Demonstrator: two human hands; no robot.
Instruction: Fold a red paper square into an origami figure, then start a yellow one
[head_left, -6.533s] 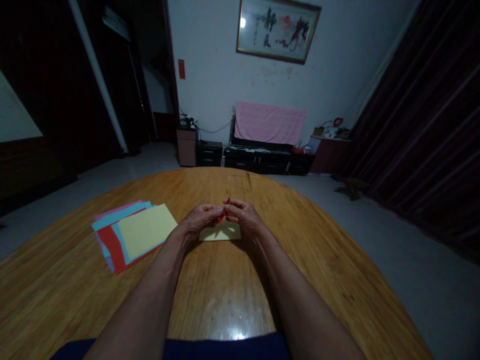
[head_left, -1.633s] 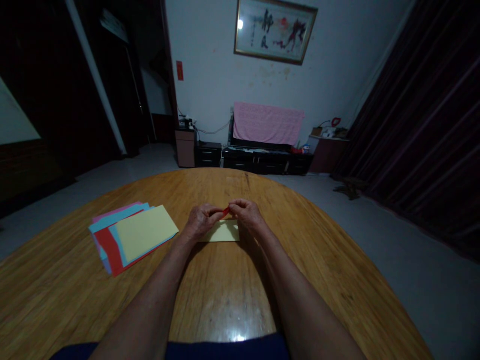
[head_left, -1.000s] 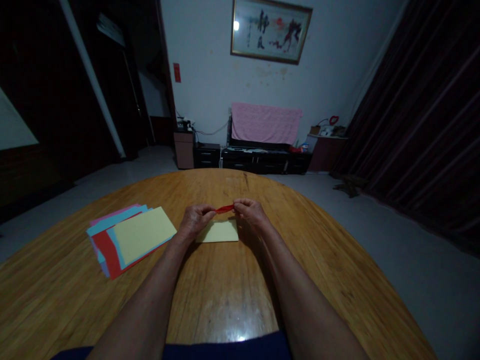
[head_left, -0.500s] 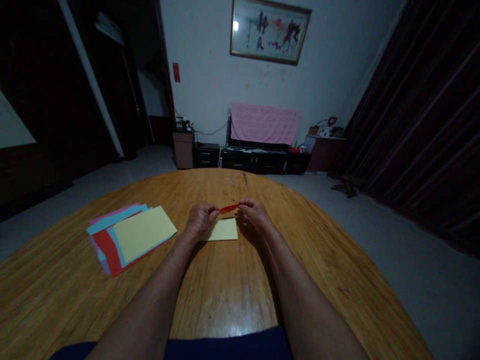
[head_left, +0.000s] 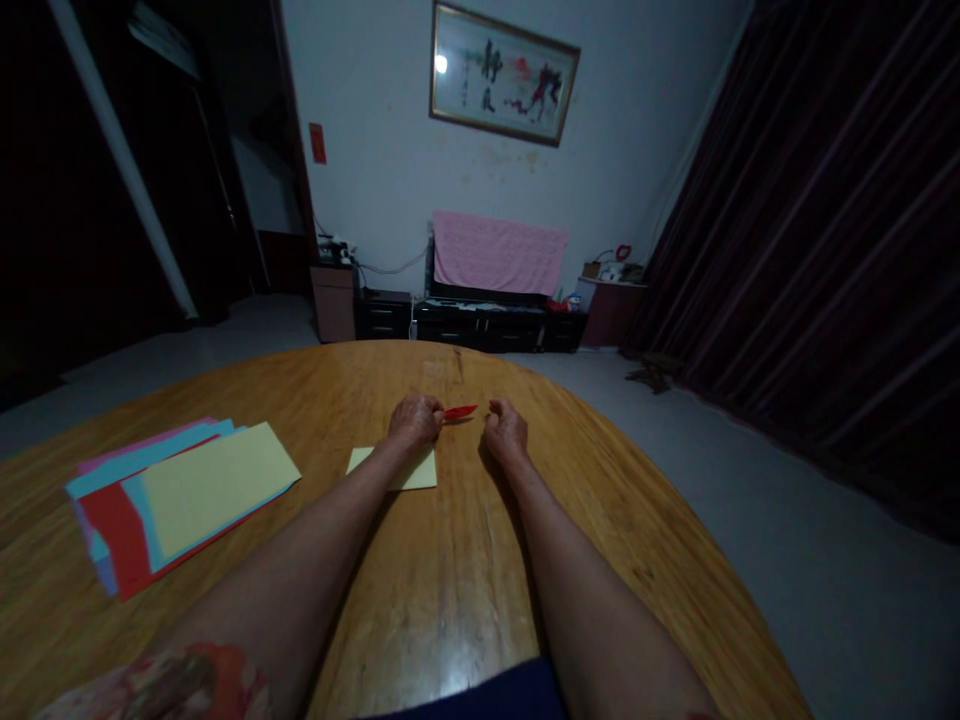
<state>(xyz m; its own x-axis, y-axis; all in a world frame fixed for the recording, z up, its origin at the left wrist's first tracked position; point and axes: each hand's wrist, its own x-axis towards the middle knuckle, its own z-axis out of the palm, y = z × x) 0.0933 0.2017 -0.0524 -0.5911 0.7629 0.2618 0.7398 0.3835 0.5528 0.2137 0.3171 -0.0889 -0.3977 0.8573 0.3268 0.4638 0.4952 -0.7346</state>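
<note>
A narrow strip of folded red paper (head_left: 460, 412) points to the right, just above the wooden table. Its left end is pinched in my left hand (head_left: 415, 420), whose fingers are closed. My right hand (head_left: 507, 432) is a short way to the right of the strip's tip and does not touch it. Its fingers are bent, with thumb and forefinger apart and nothing visible between them. Beneath my left wrist lies a small yellow paper (head_left: 416, 474), partly covered by the forearm.
On the left of the round table (head_left: 420, 620) is a fanned stack of coloured paper (head_left: 217, 485), yellow on top, with blue, red and pink sheets below. Beyond the table stand a low black cabinet (head_left: 480, 330) and a screen draped with a pink towel (head_left: 499, 252).
My right hand has let go of the red paper and drawn away to the right. My left hand still holds it. The whole view has shifted, so the paper stack appears further left.
</note>
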